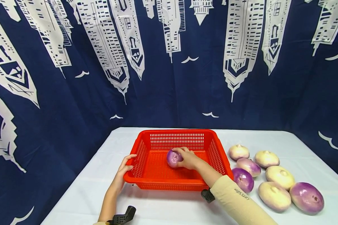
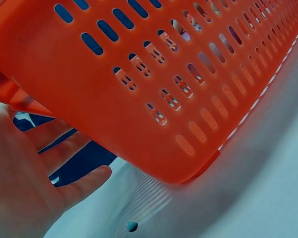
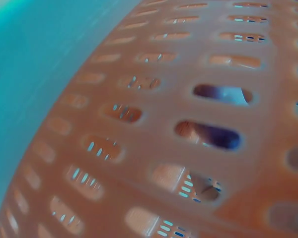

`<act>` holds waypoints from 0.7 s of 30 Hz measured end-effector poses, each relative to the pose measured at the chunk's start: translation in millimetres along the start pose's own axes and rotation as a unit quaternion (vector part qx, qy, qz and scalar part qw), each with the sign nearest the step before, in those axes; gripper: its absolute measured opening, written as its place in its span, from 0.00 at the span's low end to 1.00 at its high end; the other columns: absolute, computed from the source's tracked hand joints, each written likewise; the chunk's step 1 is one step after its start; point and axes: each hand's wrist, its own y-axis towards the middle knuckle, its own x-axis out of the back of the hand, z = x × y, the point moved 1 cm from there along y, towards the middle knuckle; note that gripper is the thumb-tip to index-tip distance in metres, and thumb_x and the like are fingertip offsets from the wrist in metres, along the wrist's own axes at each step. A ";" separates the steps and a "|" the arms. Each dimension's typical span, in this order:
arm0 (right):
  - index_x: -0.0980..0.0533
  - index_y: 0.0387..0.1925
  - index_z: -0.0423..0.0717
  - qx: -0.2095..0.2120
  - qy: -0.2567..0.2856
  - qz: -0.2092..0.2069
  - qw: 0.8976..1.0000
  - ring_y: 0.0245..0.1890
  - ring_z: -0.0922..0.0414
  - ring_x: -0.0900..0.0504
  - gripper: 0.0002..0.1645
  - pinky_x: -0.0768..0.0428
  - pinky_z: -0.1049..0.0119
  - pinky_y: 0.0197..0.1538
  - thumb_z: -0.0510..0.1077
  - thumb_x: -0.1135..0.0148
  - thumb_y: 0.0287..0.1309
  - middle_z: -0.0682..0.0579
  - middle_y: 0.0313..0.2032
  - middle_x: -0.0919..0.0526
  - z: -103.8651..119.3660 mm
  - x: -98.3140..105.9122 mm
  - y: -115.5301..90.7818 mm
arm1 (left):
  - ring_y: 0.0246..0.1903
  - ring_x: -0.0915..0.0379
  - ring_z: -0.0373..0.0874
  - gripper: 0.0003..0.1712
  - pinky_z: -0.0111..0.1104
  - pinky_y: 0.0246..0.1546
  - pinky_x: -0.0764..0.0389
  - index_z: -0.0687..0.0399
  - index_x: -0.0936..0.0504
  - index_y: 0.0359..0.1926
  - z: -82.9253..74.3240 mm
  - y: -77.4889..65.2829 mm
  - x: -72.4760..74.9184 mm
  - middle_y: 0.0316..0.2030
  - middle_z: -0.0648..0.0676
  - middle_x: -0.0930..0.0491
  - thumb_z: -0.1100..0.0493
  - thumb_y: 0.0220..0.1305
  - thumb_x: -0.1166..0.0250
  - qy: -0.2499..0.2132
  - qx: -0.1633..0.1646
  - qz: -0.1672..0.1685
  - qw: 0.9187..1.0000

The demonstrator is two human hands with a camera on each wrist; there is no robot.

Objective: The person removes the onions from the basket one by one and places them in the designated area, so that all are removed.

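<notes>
A red slotted plastic basket (image 1: 169, 181) sits on the table. Inside it, my right hand (image 1: 190, 160) grips a purple turnip (image 1: 173, 158) near the middle of the basket floor, thumb in front and fingers over the top. At the basket's left side, my left hand (image 1: 120, 175) holds the rim. The left wrist view shows several fingers of that hand (image 2: 20, 173) stretched out below the rim, beside the slotted wall (image 2: 104, 94). In the right wrist view the basket wall (image 3: 154, 124) fills most of the frame and hides the hand; dark purple shows through the slots.
Several purple and cream turnips lie grouped to the right of the basket, among them a large purple one (image 1: 307, 198) and a cream one (image 1: 274, 196). One purple turnip (image 1: 243, 180) lies close to the basket's right side. A navy curtain (image 1: 169, 93) hangs behind the white table (image 1: 84, 193).
</notes>
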 end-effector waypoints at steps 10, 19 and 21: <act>0.32 0.53 0.46 0.056 0.027 0.014 0.998 0.51 0.44 0.28 0.29 0.27 0.47 0.52 0.37 0.36 0.46 0.41 0.52 0.31 0.6 -2.6 0.6 | 0.50 0.39 0.51 0.30 0.36 0.46 0.29 0.55 0.41 0.60 0.2 -0.3 0.7 0.59 0.60 0.44 0.62 0.53 0.58 0.004 -0.003 0.001 1.000; 0.31 0.53 0.48 0.074 0.036 0.052 0.995 0.49 0.45 0.27 0.27 0.25 0.50 0.49 0.40 0.36 0.48 0.43 0.48 0.28 1.5 -2.3 -1.1 | 0.49 0.38 0.50 0.30 0.36 0.45 0.28 0.57 0.40 0.60 0.5 -0.7 -0.2 0.58 0.60 0.43 0.63 0.53 0.58 0.000 -0.004 -0.003 1.000; 0.32 0.54 0.47 0.084 0.036 0.057 0.994 0.49 0.45 0.26 0.27 0.25 0.50 0.49 0.41 0.37 0.49 0.42 0.49 0.26 1.4 -1.2 -1.4 | 0.49 0.38 0.51 0.30 0.36 0.45 0.29 0.57 0.41 0.60 0.2 -0.5 -0.6 0.58 0.60 0.43 0.63 0.53 0.58 0.000 -0.005 -0.004 1.000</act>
